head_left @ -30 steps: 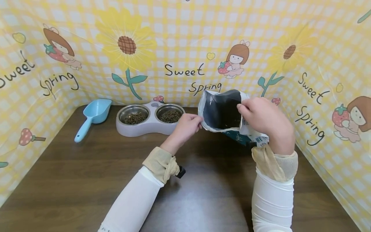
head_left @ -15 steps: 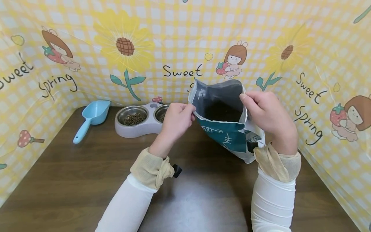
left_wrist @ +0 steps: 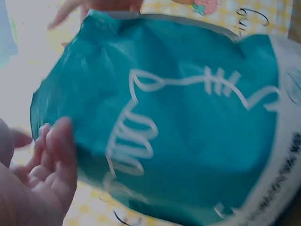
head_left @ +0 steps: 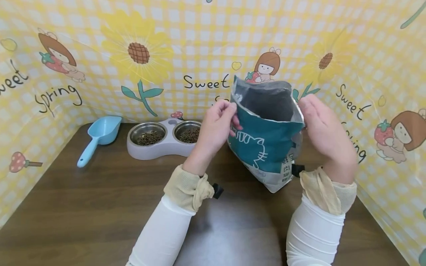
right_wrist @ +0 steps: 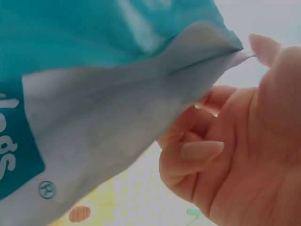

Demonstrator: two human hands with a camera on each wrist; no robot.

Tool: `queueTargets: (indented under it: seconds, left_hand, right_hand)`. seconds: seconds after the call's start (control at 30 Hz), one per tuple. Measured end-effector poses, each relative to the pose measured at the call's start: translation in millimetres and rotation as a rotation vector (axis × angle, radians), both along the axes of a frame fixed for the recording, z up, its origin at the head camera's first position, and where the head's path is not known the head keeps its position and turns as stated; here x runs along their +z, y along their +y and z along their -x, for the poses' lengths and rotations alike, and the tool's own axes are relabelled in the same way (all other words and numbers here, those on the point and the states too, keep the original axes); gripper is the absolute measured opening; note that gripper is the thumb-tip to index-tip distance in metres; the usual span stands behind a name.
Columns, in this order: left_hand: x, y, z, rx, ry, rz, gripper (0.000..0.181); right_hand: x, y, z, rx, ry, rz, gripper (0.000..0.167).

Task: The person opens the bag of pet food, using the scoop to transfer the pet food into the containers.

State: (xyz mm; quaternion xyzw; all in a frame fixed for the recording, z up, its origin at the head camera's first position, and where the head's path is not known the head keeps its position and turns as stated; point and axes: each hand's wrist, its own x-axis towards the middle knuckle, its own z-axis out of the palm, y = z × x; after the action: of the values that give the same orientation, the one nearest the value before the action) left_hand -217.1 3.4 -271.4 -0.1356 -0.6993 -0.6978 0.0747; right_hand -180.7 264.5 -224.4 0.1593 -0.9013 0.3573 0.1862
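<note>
A teal and white pet food bag (head_left: pixel 263 138) with a white cat outline stands with its mouth spread wide and its grey lining showing. My left hand (head_left: pixel 217 125) pinches the left edge of the mouth; in the left wrist view the fingers of that hand (left_wrist: pixel 42 174) are blurred beside the teal panel. At the opposite edge my right hand (head_left: pixel 324 129) grips the rim. Thumb and finger of the right hand (right_wrist: pixel 235 136) hold the bag's thin corner in the right wrist view, while another finger curls below. The bag's contents are hidden.
Left of the bag sits a grey double-bowl feeder (head_left: pixel 149 153), brown kibble (head_left: pixel 149 138) in both steel bowls. A light blue scoop (head_left: pixel 103 133) lies at the far left of the brown table (head_left: pixel 100 214). Yellow checked cloth (head_left: pixel 206 44) walls the back and sides.
The bag has tipped from facing me to more upright, its bottom now lower and nearer. Both hands have shifted right with its rim, keeping hold. The feeder and scoop stay put.
</note>
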Motion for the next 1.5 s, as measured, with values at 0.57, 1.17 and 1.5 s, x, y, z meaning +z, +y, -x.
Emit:
queueTargets:
  seconds: [0.57, 1.17, 1.5]
  left_hand:
    - [-26.5, 9.2, 22.0, -0.036, 0.188, 0.345, 0.016]
    - [-27.5, -17.7, 40.8, -0.004, 0.235, 0.293, 0.039]
    - [-28.7, -11.5, 75.1, -0.059, 0.169, 0.142, 0.046]
  right_hand:
    - [4.8, 7, -13.8, -0.190, 0.090, -0.199, 0.032]
    - [-0.4, 3, -6.1, 0.000, 0.345, -0.254, 0.008]
    - [-8.4, 29, 4.7, 0.048, 0.319, -0.150, 0.025]
